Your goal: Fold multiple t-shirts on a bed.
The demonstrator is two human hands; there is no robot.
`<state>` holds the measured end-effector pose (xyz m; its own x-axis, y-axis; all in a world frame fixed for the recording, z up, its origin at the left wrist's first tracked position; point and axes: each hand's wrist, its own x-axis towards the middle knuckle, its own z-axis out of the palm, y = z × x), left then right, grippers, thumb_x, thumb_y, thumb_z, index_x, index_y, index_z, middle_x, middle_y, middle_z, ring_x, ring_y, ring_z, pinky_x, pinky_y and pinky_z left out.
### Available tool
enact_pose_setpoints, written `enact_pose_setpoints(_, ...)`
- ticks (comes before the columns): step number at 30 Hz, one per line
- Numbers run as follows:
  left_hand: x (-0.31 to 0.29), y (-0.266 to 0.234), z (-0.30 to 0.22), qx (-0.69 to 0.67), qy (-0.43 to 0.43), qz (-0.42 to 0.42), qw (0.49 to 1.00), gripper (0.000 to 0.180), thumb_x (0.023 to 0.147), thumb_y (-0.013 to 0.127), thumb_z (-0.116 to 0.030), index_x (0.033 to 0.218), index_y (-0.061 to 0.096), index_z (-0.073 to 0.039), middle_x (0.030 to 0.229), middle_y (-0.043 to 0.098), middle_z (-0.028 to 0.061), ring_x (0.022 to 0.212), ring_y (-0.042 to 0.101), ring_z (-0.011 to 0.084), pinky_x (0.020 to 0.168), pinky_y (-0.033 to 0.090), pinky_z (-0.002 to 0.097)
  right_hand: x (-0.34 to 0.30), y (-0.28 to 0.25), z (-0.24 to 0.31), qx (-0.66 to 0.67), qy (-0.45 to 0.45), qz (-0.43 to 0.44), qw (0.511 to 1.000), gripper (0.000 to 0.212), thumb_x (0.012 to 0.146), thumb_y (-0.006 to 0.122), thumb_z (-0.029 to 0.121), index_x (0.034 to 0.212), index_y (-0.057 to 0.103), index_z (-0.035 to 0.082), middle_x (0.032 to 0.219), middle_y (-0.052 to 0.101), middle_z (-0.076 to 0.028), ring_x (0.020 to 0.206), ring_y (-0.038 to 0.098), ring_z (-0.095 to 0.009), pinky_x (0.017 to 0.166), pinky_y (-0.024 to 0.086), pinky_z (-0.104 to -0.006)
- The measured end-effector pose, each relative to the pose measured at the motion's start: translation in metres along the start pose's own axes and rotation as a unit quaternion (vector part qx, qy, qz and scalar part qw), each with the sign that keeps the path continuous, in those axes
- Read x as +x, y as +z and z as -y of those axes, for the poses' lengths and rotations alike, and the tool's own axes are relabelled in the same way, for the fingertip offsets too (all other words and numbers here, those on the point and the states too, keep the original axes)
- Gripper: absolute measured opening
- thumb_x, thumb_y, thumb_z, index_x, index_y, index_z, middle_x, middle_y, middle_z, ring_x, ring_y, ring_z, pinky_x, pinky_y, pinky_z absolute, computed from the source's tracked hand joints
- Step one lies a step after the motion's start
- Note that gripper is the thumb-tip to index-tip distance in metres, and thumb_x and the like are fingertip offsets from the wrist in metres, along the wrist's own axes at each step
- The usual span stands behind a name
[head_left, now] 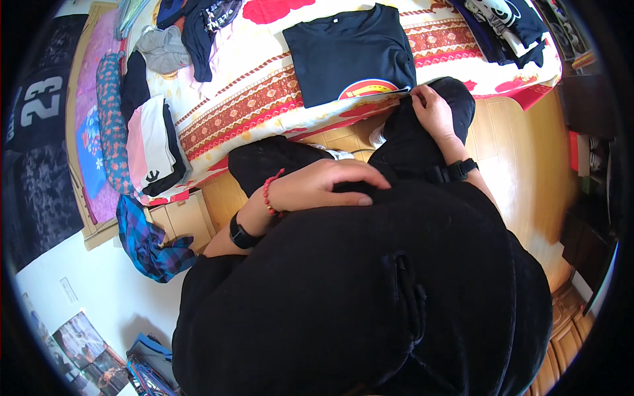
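A black T-shirt [350, 56] lies spread on the bed, folded in to a rough square. A round red, yellow and blue print shows at its near edge. My right hand [434, 113], above my right knee, has its fingers closed at the shirt's near right corner, pinching the hem. In front of my body hovers my left hand [323, 186], thumb apart from the curved fingers and nothing between them. It wears a red bead bracelet [269, 191], and a dark band is on each wrist.
Folded pink, white and black clothes [155, 148] lie at the bed's left edge beside a patterned bolster [113, 122]. Loose garments [188, 39] are heaped farther back. More dark clothes [508, 30] sit at the far right. A plaid cloth [155, 244] hangs over a box [181, 221].
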<state>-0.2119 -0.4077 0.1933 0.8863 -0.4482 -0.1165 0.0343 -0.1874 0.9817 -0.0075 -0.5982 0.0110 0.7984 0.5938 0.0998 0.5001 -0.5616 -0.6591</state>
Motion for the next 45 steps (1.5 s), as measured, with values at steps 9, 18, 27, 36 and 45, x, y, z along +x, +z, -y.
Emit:
enact_pose_setpoints(9,-0.142,-0.034,-0.002,-0.138,-0.289,0.138,0.937,0.049,0.079,0.071,-0.019,0.120,0.051,-0.004,0.103,0.060,0.0034,0.094,0.058,0.0143,0.082,0.048,0.0282,-0.037,-0.155,0.060,0.343,0.169,0.658,0.649,0.051,0.075,0.075,0.038,0.104,0.057,0.000,0.089,0.061,-0.003,0.083,0.058,-0.010,0.073,0.049,-0.0239)
enact_pose_setpoints(18,-0.142,-0.001,0.018,-0.146,-0.201,-0.014,0.969,0.008,0.085,0.060,-0.008,0.084,0.056,-0.001,0.075,0.057,-0.0023,0.068,0.051,0.0032,0.062,0.043,0.0217,-0.060,-0.131,0.069,0.257,0.084,0.571,0.776,0.015,0.085,0.065,0.016,0.089,0.065,0.002,0.076,0.060,0.002,0.071,0.052,-0.008,0.064,0.043,-0.0253)
enact_pose_setpoints(27,-0.137,-0.016,0.039,-0.106,-0.202,-0.277,0.933,0.012,0.087,0.053,-0.009,0.076,0.050,-0.006,0.087,0.061,0.0025,0.074,0.048,0.0031,0.064,0.040,0.0194,-0.034,-0.115,0.084,0.245,0.128,0.569,0.775,0.020,0.089,0.061,0.019,0.078,0.060,0.003,0.066,0.052,0.003,0.062,0.047,-0.006,0.057,0.039,-0.0229)
enact_pose_setpoints(36,-0.118,-0.009,0.032,-0.255,-0.170,-0.243,0.920,0.028,0.094,0.051,-0.029,0.107,0.054,-0.005,0.096,0.061,0.0077,0.081,0.058,0.0108,0.069,0.048,0.0247,-0.030,-0.116,0.099,0.430,0.131,0.467,0.761,0.035,0.087,0.063,0.034,0.099,0.057,0.002,0.087,0.061,-0.004,0.079,0.058,-0.011,0.072,0.046,-0.0246)
enact_pose_setpoints(45,-0.066,0.003,0.016,-0.023,-0.141,-0.086,0.986,0.044,0.087,0.059,-0.033,0.119,0.050,-0.003,0.102,0.055,0.0039,0.086,0.051,0.0101,0.075,0.044,0.0250,-0.046,-0.099,0.146,0.331,0.084,0.460,0.820,0.007,0.093,0.055,0.012,0.090,0.057,0.006,0.076,0.049,0.006,0.071,0.043,-0.002,0.064,0.035,-0.0198)
